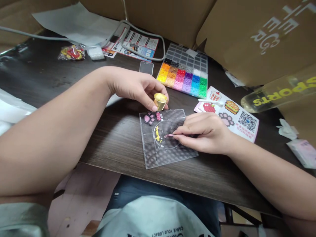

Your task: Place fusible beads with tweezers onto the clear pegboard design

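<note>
A clear square pegboard lies on the dark wooden table. On it sit a pink paw made of beads and a short curved row of yellow beads. My left hand pinches a small gold cap at the board's far edge. My right hand rests on the board and grips pink tweezers, whose tip points at the yellow beads.
A bead box with coloured compartments stands behind the board. A pattern card lies to the right, with a clear bottle beyond it. Leaflets, a cable, a small bag and cardboard boxes crowd the back.
</note>
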Demonstrator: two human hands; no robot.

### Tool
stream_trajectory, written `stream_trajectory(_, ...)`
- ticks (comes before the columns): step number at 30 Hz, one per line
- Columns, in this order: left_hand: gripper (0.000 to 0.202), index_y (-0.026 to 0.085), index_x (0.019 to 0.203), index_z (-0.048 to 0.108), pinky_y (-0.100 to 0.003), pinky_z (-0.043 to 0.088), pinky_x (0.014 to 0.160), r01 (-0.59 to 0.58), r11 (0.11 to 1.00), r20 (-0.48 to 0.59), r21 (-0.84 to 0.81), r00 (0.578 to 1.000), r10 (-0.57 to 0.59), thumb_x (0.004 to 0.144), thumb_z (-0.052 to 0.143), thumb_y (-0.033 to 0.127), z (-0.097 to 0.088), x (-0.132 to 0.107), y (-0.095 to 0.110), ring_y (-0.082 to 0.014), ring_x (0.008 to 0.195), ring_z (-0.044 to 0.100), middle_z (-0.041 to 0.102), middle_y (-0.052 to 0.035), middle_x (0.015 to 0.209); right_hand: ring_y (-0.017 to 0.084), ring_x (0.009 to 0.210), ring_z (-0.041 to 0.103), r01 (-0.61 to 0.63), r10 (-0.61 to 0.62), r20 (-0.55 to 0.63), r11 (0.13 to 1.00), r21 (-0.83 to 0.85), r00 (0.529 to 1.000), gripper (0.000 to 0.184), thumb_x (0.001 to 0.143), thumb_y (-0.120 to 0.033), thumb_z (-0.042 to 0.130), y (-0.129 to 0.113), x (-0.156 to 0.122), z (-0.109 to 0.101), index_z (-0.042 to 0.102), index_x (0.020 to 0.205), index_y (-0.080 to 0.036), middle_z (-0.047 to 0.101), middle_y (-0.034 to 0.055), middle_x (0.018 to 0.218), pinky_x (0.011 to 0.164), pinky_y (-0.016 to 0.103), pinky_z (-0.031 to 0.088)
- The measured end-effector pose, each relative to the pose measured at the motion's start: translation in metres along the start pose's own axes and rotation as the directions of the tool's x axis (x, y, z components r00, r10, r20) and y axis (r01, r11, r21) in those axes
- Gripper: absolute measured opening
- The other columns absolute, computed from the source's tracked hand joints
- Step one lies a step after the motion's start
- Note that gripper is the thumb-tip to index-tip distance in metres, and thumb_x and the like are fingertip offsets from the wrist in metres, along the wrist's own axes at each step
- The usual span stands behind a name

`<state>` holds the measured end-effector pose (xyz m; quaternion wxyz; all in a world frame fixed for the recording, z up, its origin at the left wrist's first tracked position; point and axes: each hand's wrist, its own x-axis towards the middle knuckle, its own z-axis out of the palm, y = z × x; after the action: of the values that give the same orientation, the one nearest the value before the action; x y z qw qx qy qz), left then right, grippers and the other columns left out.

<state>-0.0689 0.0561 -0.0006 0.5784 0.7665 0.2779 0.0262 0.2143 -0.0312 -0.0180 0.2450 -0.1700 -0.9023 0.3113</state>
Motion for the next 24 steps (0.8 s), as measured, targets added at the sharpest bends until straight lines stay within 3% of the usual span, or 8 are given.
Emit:
stream_trajectory(5, 0.037, 0.022, 0.116, 0.075, -0.027, 0.052, 0.093, -0.024, 0.999, 0.026, -0.048, 0.999, 0.026, 0.081, 0.085, 0.032, -0.0007, 0.0014, -0.0030, -0.0214, 0.107, 0.073, 0.080, 0.0008, 0.117, 0.009, 0.054, 0.060, 0.001, -0.001, -0.086, 1.000, 0.006, 0.996, 0.012, 0.095, -0.011, 0.077, -0.0011, 0.0022, -0.0038, 0.085, 0.100, -0.019, 0.074, -0.0005, 0.068, 0.055, 0.025, 0.047)
stream_trajectory(12, 0.036, 0.021, 0.114, 0.075, -0.026, 0.052, 0.090, -0.031, 0.998, 0.030, -0.060, 0.999, 0.032, 0.080, 0.085, 0.031, 0.0004, 0.0019, -0.0023, -0.0209, 0.105, 0.073, 0.080, 0.0011, 0.115, 0.012, 0.058, 0.067, -0.017, 0.018, 0.029, 1.000, -0.024, 0.999, 0.011, 0.096, -0.015, 0.076, 0.0039, 0.0006, -0.0032, 0.085, 0.099, -0.019, 0.078, 0.0013, 0.073, 0.056, 0.026, 0.050)
stream_trajectory(18, 0.039, 0.019, 0.112, 0.076, -0.026, 0.052, 0.089, 0.006, 0.997, 0.014, -0.080, 1.000, -0.005, 0.076, 0.086, 0.031, 0.0012, 0.0020, 0.0003, -0.0216, 0.105, 0.073, 0.080, -0.0003, 0.114, 0.010, 0.056, 0.064, -0.012, 0.012, 0.030, 1.000, -0.002, 0.999, 0.013, 0.096, -0.014, 0.076, 0.0028, 0.0012, -0.0044, 0.086, 0.101, -0.021, 0.077, 0.0007, 0.071, 0.056, 0.025, 0.048)
stream_trajectory(24, 0.036, 0.019, 0.115, 0.075, -0.027, 0.054, 0.087, -0.029, 0.997, 0.025, -0.072, 0.999, 0.031, 0.082, 0.085, 0.028, 0.0006, 0.0022, -0.0012, -0.0184, 0.093, 0.074, 0.080, -0.0017, 0.110, 0.011, 0.057, 0.066, -0.024, 0.024, 0.040, 1.000, -0.007, 0.999, 0.012, 0.097, -0.015, 0.075, 0.0035, 0.0007, -0.0043, 0.086, 0.100, -0.020, 0.078, 0.0016, 0.073, 0.056, 0.025, 0.049)
